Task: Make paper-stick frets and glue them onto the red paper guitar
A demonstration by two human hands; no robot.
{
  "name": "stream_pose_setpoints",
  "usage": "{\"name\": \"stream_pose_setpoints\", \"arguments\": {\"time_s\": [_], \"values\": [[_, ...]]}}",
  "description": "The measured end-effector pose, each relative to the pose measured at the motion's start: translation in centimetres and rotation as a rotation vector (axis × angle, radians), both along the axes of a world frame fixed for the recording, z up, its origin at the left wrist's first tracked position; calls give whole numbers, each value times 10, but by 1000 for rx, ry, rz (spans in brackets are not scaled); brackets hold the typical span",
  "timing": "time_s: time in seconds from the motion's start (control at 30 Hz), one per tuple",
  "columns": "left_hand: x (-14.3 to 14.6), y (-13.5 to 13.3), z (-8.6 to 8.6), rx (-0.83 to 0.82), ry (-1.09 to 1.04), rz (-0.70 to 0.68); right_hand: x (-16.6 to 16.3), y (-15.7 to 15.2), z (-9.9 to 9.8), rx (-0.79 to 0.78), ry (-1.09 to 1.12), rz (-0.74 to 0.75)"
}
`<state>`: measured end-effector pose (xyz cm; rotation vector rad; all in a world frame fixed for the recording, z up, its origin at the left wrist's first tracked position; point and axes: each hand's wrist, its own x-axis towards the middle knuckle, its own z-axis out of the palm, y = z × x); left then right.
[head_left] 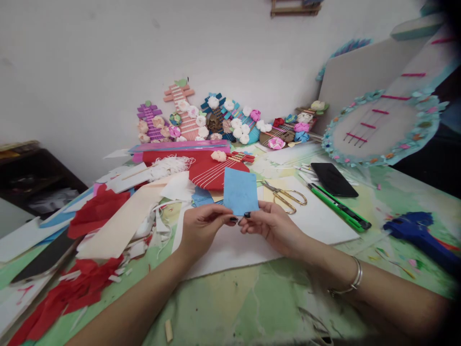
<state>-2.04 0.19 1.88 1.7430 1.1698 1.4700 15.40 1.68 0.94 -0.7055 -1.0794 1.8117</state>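
A small blue paper rectangle stands upright above the white sheet in the middle of the table. My left hand pinches its lower edge from the left. My right hand pinches the same edge from the right, a silver bangle on that wrist. Both thumbs and fingers are closed on the paper.
Gold-handled scissors lie just beyond my right hand. A green utility knife, a black phone and a blue glue gun lie to the right. Red crepe scraps and cream paper strips pile on the left. Paper-flower guitar crafts line the wall.
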Motion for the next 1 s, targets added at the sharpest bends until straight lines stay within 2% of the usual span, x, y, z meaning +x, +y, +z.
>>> {"name": "stream_pose_setpoints", "arguments": {"time_s": [0.13,0.3,0.57,0.8,0.9,1.0], "values": [[2,-1,2,-86,-162,49,0,-4,3,220,-19,-204],[2,1,3,-153,-255,59,2,-3,3,368,-85,-211],[0,2,4,-187,-252,21,4,0,3,454,-138,-240],[2,1,6,-185,-233,5,4,1,3,462,-169,-277],[5,1,6,-189,-256,11,3,2,3,427,-181,-306],[6,1,5,-191,-248,12,2,3,2,328,-141,-289]]}}
